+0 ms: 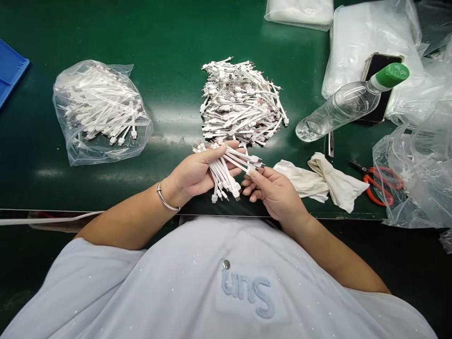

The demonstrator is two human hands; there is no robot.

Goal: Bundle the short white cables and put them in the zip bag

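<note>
A bundle of short white cables (223, 178) with plugs on one end and bare coppery wire on the other lies across my left hand (197, 170), whose thumb presses over it. My right hand (273, 188) pinches the plug ends of a few cables (243, 157) fanned out to the right of that bundle. Just beyond both hands, a large heap of the same white cables (240, 103) rests on the green table (169, 28). A clear plastic bag (102, 113) filled with similar cables sits to the left.
On the right stand a water bottle (339, 108) with a green cap, a dark phone (379, 70) behind it, and stacked plastic bags (367, 33). Nearer are a white cloth (332, 183) and orange-handled cutters (379, 186). A blue tray (10, 70) is at far left.
</note>
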